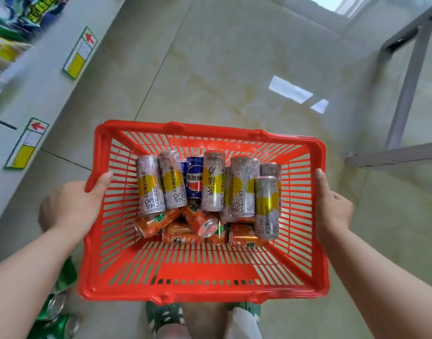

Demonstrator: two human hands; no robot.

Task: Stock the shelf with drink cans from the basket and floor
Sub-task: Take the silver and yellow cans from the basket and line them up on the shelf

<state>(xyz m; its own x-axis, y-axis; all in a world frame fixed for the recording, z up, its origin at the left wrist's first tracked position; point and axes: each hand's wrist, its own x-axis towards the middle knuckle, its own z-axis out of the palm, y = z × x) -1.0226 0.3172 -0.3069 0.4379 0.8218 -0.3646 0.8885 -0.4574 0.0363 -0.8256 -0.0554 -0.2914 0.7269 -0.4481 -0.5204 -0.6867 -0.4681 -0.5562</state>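
Note:
I hold a red slatted plastic basket [200, 285] above the floor. My left hand [73, 206] grips its left rim, thumb hooked over the edge. Its right rim is gripped by my right hand [332, 206]. Inside lie several tall silver-and-yellow cans [171, 179], one blue cola can [194, 178] and several orange cans [158, 222] at the bottom. Green cans [56, 311] lie on the floor by my left forearm, partly hidden.
A grey shelf edge [39, 89] with yellow price tags [79, 53] runs along the left; blurred packets sit above it. A metal frame's legs [403, 94] stand at the right. My sandalled feet [165, 316] are under the basket on the tiled floor.

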